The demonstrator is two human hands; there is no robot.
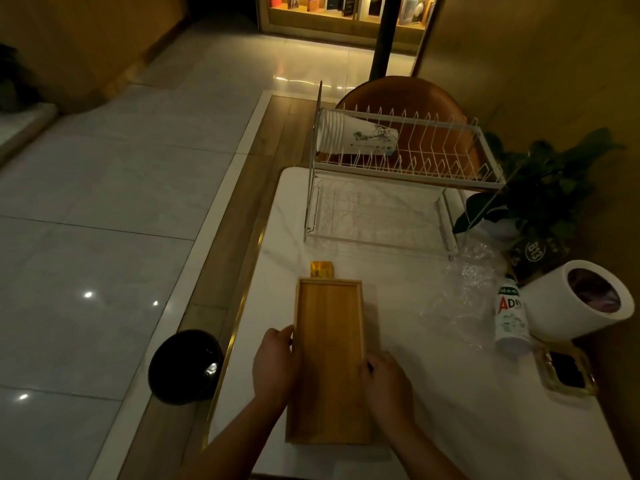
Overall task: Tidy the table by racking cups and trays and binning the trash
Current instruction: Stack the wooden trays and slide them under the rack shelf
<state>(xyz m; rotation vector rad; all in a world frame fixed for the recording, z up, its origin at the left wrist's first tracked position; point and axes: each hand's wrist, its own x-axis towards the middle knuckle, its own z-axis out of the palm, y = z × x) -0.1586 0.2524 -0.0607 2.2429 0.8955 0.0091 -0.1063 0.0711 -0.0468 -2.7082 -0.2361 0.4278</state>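
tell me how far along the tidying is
Done: the stacked paper cups lie on the rack, on its top tier. In hand: the left hand and right hand grip the wooden tray by its long edges, flat on the table, not yet racked. Left: racking that tray, then binning the crumpled clear plastic, the bottle and the yellow wrapper at the tray's far end.

Wooden tray (329, 344) lies flat (lengthwise); stacked cups (349, 136) lie sideways on rack (433, 177).
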